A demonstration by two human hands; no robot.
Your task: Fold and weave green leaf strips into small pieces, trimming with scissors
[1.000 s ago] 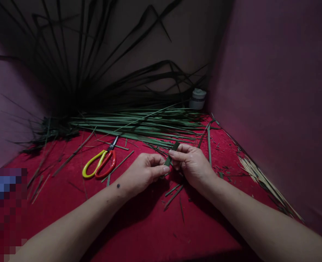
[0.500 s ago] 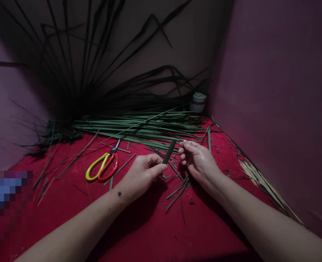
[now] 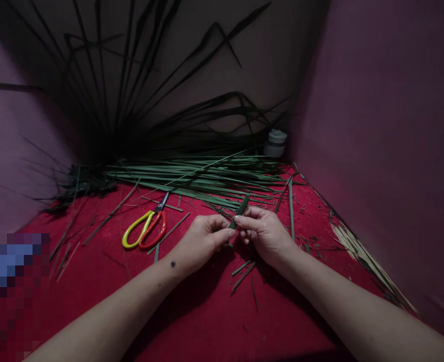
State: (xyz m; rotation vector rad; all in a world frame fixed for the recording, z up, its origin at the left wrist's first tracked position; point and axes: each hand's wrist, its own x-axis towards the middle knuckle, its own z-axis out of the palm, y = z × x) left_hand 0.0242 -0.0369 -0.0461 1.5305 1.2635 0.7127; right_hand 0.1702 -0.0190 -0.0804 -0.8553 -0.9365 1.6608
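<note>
A short piece of dark green leaf strip [image 3: 240, 210] stands tilted between my two hands, above the red cloth. My left hand [image 3: 210, 234] pinches its lower end between thumb and fingers. My right hand [image 3: 264, 231] is closed on the same strip from the right, thumb pressed against its side. To the left of my left hand lie scissors [image 3: 145, 229] with one yellow and one red handle, blades pointing away. Small cut leaf bits [image 3: 244, 276] are scattered below my right hand.
Long green leaf strips [image 3: 192, 176] lie in a bundle across the back. Dark leaves [image 3: 120, 115] fan up behind them. A white lidded container [image 3: 275, 143] stands at the back right corner. Pale thin sticks [image 3: 352, 246] lie along the right wall [image 3: 376, 151].
My right hand has moved left and down and now takes hold of the leaf strip. My left hand keeps its pinch. The view has shifted slightly.
</note>
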